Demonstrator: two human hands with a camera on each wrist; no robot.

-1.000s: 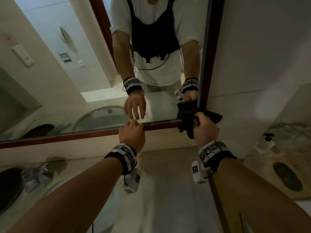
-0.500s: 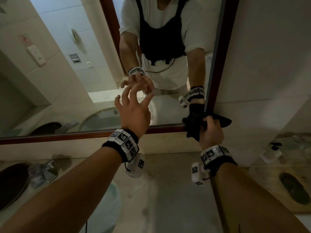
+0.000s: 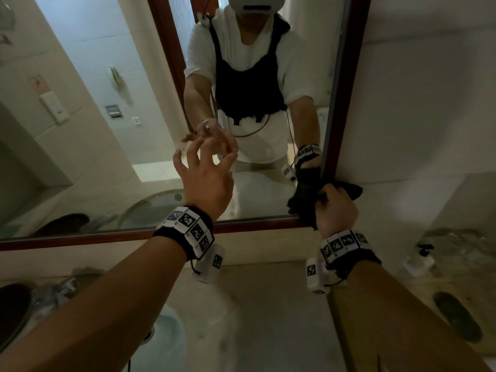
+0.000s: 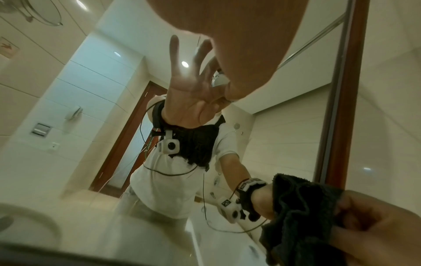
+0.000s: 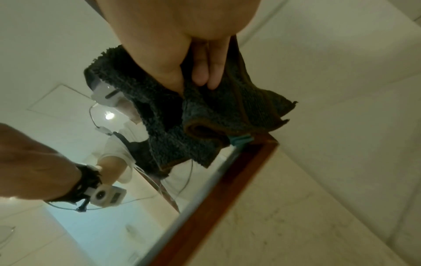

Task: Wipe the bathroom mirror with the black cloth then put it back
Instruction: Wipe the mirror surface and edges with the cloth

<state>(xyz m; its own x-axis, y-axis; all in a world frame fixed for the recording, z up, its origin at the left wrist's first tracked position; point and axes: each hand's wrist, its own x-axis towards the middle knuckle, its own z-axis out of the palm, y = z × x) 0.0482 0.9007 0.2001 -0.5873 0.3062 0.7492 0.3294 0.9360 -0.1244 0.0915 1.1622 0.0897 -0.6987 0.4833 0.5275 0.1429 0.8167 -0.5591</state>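
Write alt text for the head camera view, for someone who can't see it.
The right hand grips a black cloth at the lower right corner of a wood-framed bathroom mirror, while the left hand, fingers spread, reaches toward the glass above a pale counter.

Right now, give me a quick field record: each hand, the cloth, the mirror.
left hand: fingers spread, raised before the glass, holding nothing
right hand: grips the black cloth
cloth position: bunched at the mirror's lower right corner, over the frame
mirror: wood-framed, on the tiled wall above the counter
contact of left fingertips with glass: cannot tell
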